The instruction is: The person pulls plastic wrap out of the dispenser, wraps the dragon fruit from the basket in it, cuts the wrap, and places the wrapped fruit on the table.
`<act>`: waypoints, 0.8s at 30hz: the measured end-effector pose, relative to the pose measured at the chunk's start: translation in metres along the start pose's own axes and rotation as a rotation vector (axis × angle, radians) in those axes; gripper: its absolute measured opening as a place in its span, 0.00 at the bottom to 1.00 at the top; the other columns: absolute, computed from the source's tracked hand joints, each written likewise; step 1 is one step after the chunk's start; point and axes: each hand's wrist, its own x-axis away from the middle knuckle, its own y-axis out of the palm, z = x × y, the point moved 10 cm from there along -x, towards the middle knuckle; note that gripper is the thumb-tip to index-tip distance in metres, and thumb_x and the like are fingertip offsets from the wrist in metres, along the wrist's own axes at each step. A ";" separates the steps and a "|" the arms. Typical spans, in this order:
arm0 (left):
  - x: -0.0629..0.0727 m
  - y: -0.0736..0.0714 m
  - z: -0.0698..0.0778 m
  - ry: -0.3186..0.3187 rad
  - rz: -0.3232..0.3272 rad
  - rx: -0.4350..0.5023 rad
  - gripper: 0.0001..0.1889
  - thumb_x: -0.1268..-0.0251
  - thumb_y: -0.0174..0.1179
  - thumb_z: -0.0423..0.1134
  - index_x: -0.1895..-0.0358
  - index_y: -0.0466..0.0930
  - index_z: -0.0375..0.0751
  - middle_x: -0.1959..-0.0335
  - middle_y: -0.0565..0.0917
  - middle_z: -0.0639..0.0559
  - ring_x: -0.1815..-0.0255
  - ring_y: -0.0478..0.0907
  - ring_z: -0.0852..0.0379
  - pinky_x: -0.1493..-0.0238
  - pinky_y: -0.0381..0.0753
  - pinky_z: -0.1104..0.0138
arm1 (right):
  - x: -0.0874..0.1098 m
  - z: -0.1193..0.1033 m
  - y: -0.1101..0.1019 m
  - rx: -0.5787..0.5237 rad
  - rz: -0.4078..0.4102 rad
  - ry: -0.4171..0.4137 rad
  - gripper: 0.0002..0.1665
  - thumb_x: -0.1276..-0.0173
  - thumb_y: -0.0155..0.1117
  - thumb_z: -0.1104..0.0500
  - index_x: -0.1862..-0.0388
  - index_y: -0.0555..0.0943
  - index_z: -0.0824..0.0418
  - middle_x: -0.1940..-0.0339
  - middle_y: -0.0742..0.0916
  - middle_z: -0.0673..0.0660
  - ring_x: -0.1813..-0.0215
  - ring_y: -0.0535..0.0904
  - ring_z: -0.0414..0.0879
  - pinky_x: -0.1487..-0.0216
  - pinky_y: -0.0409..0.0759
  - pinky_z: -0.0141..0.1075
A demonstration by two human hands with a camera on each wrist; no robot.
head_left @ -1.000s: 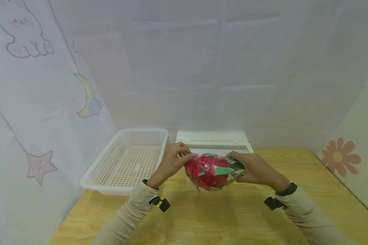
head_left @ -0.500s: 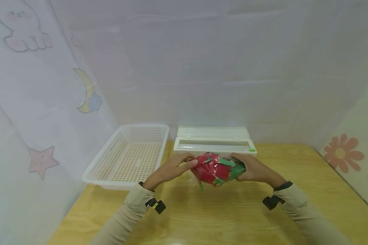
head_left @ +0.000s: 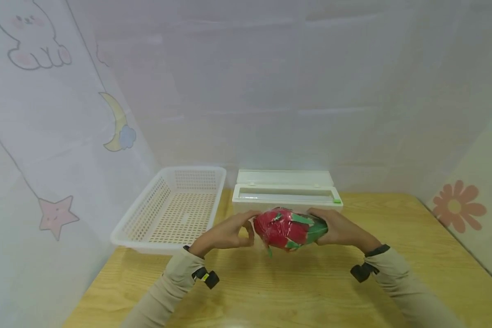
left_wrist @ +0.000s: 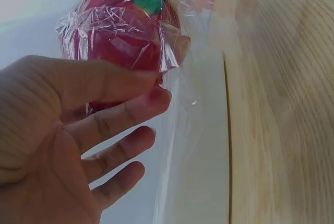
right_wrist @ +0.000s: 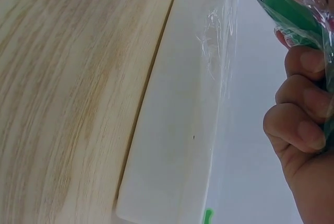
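Note:
A red dragon fruit (head_left: 284,228) with green scales, wrapped in clear cling film (left_wrist: 172,62), is held above the table in front of a white box. My right hand (head_left: 342,230) grips its green end, fingers curled round it in the right wrist view. My left hand (head_left: 229,231) is at the red end. Its thumb and index finger come together at the film's edge in the left wrist view, while its other fingers stay apart. A loose flap of film hangs beside the fruit. The fruit's underside is hidden.
Behind the fruit stands the white cling film box (head_left: 246,207), its lid raised, a roll inside and a green piece at its right end. A white perforated basket (head_left: 125,234) stands on the left of the wooden table (head_left: 279,291). Printed cloth walls enclose the table.
The fruit has come lower and slightly nearer me, uncovering the film box behind it. My left hand has turned at the red end, its thumb shifting from the fruit's top to below.

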 end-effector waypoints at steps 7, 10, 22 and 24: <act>0.005 0.007 -0.009 -0.072 -0.051 0.104 0.40 0.39 0.58 0.23 0.23 0.55 0.42 0.63 0.89 0.46 0.46 0.81 0.56 0.34 0.67 0.51 | 0.001 0.000 0.002 0.015 0.000 0.010 0.35 0.56 0.76 0.66 0.45 0.77 0.60 0.58 0.83 0.49 0.63 0.75 0.38 0.65 0.77 0.32; 0.006 0.010 -0.009 -0.074 -0.087 0.170 0.43 0.44 0.54 0.24 0.22 0.51 0.42 0.61 0.89 0.45 0.48 0.83 0.50 0.44 0.76 0.53 | 0.001 -0.001 0.002 0.015 0.000 0.012 0.35 0.56 0.76 0.66 0.45 0.77 0.59 0.58 0.83 0.49 0.64 0.75 0.38 0.66 0.76 0.32; 0.006 0.030 -0.019 -0.109 -0.162 0.273 0.45 0.40 0.66 0.34 0.23 0.49 0.37 0.65 0.89 0.47 0.55 0.84 0.62 0.41 0.73 0.63 | 0.000 0.018 0.019 -0.005 -0.046 0.003 0.35 0.54 0.77 0.62 0.44 0.77 0.62 0.57 0.85 0.52 0.62 0.75 0.37 0.65 0.76 0.32; 0.006 0.035 -0.024 -0.133 -0.172 0.283 0.46 0.41 0.66 0.33 0.22 0.48 0.37 0.64 0.89 0.46 0.58 0.83 0.64 0.46 0.76 0.66 | 0.000 0.026 0.026 -0.019 -0.070 0.022 0.36 0.53 0.78 0.60 0.42 0.77 0.62 0.55 0.85 0.51 0.60 0.77 0.38 0.60 0.78 0.33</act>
